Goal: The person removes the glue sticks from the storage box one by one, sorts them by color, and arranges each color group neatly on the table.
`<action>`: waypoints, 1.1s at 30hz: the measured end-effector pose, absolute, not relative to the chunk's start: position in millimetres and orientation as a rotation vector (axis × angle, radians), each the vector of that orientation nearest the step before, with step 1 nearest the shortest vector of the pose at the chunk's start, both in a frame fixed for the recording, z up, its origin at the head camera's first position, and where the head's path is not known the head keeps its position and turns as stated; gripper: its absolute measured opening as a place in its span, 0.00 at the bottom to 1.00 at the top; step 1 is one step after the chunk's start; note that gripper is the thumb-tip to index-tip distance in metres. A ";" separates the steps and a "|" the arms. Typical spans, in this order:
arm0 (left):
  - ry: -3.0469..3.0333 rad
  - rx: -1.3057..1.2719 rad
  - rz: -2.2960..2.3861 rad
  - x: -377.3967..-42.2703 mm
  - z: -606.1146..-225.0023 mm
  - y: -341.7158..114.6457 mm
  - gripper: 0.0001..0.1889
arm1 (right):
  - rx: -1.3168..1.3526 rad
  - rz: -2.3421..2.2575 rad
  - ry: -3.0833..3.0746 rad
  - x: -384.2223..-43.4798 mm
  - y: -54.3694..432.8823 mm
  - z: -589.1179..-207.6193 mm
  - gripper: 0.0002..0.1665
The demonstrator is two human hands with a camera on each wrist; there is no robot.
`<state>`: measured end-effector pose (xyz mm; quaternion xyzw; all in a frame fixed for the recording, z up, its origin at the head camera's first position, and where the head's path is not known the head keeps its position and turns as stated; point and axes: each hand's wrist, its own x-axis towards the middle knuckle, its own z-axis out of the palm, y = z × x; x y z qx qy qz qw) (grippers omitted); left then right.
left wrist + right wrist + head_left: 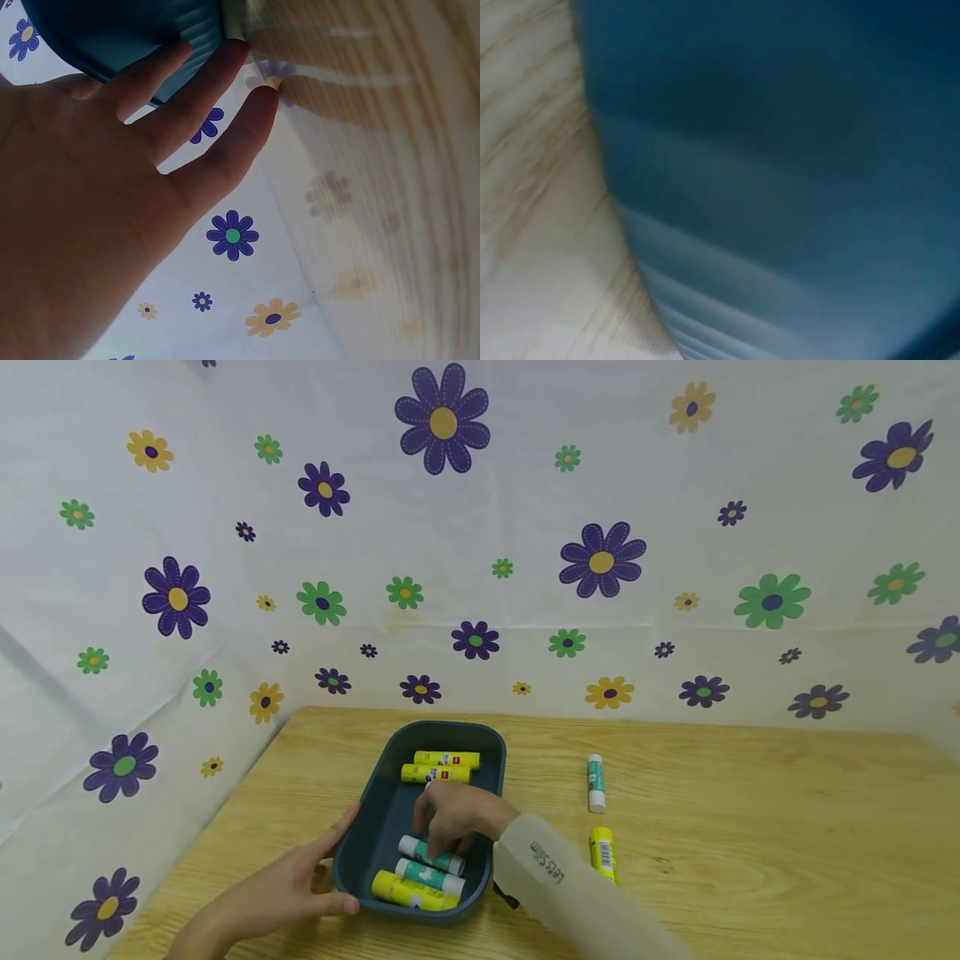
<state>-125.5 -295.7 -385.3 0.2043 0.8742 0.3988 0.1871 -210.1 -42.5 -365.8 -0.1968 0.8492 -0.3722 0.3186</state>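
A dark blue tray (pixel 347 860) stands on the table, its long side running away from me. Inside at the far end lie two yellow glue sticks (pixel 447 761). Toward the near end are a white-and-teal glue stick (pixel 453 863), a second teal glue stick (pixel 429 875) and a thicker yellow glue stick (pixel 408 892). My right hand (pixel 457 814) reaches into the tray and pinches the farther teal stick, thumb over its near side; other fingertips are hidden. My left hand (pixel 288 881) steadies the tray from outside, thumb by the near corner, extended fingers (pixel 225 154) along the wall.
Right of the tray, a white-and-teal glue stick (pixel 596 783) lies on the wooden table (pixel 787 827). Nearer me is a yellow glue stick (pixel 602 853), partly covered by the right sleeve (pixel 577 885). A flower-printed cloth (pixel 525 510) hangs behind the table and at its left.
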 end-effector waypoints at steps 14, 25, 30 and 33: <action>2.483 0.561 1.088 -128.5 -386.7 -295.9 0.53 | -0.606 -1.328 2.016 -220.4 -16.5 -349.6 0.11; 2.512 0.578 1.063 -130.0 -384.5 -298.8 0.54 | -0.510 -1.625 1.845 -238.4 27.8 -325.9 0.19; 2.487 0.567 1.068 -129.5 -386.6 -297.3 0.55 | -0.461 -1.675 1.868 -238.6 50.1 -325.8 0.20; 2.477 0.559 1.063 -129.5 -387.9 -296.6 0.55 | -0.461 -1.699 1.866 -238.0 65.7 -327.2 0.20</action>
